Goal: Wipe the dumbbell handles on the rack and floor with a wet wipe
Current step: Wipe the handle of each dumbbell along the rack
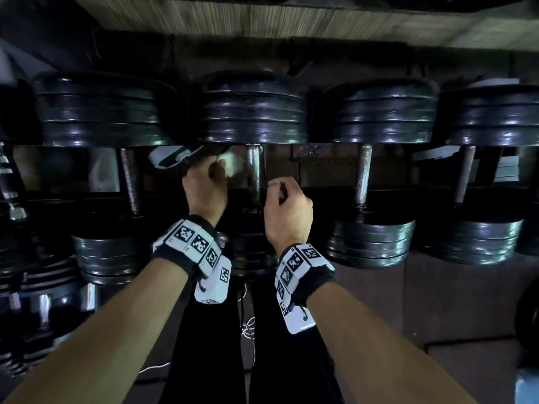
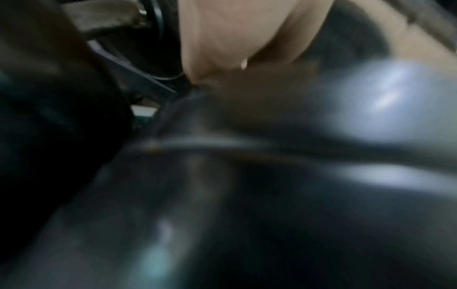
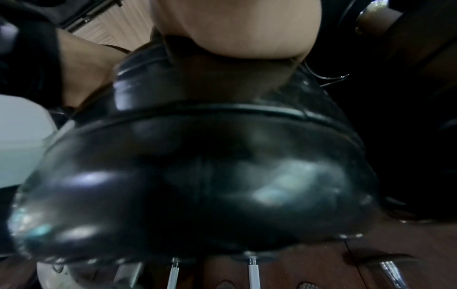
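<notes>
Dim gym corner, seen from the head: rack (image 1: 291,154) loaded with a row of black dumbbells, plates stacked at far and near ends, bare handles running between. Middle dumbbell (image 1: 253,109) with its handle (image 1: 254,173) straight ahead. Left hand (image 1: 205,185) just left of that handle, fingers curled round a crumpled white wipe (image 1: 232,166), wipe close against the handle's upper part; contact not certain. White pack (image 1: 169,158) also tucked in the same hand, sticking out to the left. Right hand (image 1: 287,207) just right of the handle near its lower end, fingers curled into a loose fist, nothing visible inside it, apart from the metal. Marker bands on both wrists. Neighbouring handles (image 1: 363,174) to either side, untouched. Black trouser legs (image 1: 210,345) below, dark floor (image 1: 437,293) at right, a thin white cord (image 1: 248,328) between the legs.

Left wrist view: heavily blurred. Heel of the left hand (image 2: 222,39) at top, glossy black plate (image 2: 272,195) filling most of the frame. Wipe not made out.

Right wrist view: heel of the right hand (image 3: 235,29) at top, rounded black plate (image 3: 197,176) directly beneath and very close. Fingers hidden, grip not readable from this side. Wooden boards (image 3: 309,264) along the bottom edge.
</notes>
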`<state>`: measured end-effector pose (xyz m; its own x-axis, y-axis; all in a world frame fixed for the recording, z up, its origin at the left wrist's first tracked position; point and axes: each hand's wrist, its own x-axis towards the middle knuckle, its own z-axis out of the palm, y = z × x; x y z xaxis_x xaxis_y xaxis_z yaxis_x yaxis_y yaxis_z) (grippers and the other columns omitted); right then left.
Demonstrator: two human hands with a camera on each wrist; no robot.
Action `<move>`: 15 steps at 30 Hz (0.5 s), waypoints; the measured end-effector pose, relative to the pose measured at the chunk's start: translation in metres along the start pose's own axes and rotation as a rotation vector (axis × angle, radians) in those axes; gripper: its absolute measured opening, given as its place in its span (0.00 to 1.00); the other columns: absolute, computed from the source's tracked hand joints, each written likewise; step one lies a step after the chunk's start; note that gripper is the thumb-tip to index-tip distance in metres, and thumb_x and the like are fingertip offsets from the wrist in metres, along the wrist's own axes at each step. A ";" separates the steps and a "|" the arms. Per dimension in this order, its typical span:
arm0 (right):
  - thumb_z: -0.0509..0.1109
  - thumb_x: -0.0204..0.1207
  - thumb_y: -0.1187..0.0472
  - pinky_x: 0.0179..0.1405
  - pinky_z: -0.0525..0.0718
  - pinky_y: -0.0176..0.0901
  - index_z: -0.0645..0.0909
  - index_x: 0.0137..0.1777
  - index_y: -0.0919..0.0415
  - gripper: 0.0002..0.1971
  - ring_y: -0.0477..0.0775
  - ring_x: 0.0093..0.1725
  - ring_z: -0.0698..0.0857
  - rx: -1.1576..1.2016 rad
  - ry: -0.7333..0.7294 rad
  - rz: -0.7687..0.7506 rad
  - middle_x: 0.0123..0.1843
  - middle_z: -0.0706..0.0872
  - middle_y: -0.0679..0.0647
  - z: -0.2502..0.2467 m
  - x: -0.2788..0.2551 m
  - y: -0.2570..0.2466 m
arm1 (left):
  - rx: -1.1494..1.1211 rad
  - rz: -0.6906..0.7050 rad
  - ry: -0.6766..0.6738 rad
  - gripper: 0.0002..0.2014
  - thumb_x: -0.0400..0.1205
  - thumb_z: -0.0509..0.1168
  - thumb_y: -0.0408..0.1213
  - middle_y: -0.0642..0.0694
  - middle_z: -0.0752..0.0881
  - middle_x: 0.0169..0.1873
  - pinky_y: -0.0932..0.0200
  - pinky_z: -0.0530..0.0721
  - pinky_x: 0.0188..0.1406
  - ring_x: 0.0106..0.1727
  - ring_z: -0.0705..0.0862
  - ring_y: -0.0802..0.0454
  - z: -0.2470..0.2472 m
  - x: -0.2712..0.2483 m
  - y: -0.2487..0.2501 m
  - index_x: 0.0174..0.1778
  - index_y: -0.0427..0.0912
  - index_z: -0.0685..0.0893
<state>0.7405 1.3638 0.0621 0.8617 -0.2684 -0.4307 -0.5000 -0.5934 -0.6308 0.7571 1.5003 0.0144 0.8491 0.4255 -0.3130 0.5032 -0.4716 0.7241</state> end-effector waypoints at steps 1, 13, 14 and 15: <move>0.63 0.85 0.54 0.42 0.86 0.52 0.85 0.51 0.53 0.09 0.56 0.37 0.86 -0.004 -0.001 -0.007 0.29 0.81 0.41 0.000 0.000 0.001 | 0.042 -0.055 -0.069 0.13 0.85 0.63 0.37 0.35 0.91 0.52 0.54 0.83 0.58 0.54 0.89 0.39 0.002 0.004 0.002 0.57 0.34 0.89; 0.64 0.84 0.55 0.42 0.85 0.54 0.86 0.51 0.55 0.09 0.61 0.38 0.87 0.001 0.020 -0.039 0.37 0.90 0.53 0.002 0.000 0.002 | -0.049 0.285 -0.023 0.12 0.86 0.65 0.34 0.50 0.90 0.47 0.76 0.80 0.53 0.45 0.85 0.64 0.011 -0.004 0.021 0.59 0.34 0.89; 0.64 0.84 0.55 0.43 0.85 0.54 0.86 0.51 0.55 0.09 0.61 0.38 0.87 0.000 0.015 -0.037 0.38 0.90 0.52 0.002 0.000 0.002 | -0.029 0.337 -0.012 0.11 0.86 0.65 0.32 0.48 0.90 0.49 0.81 0.75 0.54 0.47 0.84 0.64 0.011 -0.008 0.022 0.59 0.32 0.89; 0.64 0.84 0.55 0.43 0.85 0.54 0.86 0.51 0.55 0.09 0.60 0.39 0.87 -0.002 0.013 -0.035 0.38 0.90 0.52 0.002 0.000 0.001 | -0.016 0.373 -0.007 0.11 0.86 0.64 0.30 0.45 0.90 0.50 0.82 0.73 0.56 0.48 0.85 0.62 0.011 -0.009 0.023 0.59 0.31 0.89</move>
<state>0.7396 1.3648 0.0604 0.8798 -0.2569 -0.4001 -0.4693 -0.6042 -0.6440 0.7624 1.4774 0.0275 0.9747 0.2214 -0.0296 0.1562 -0.5810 0.7988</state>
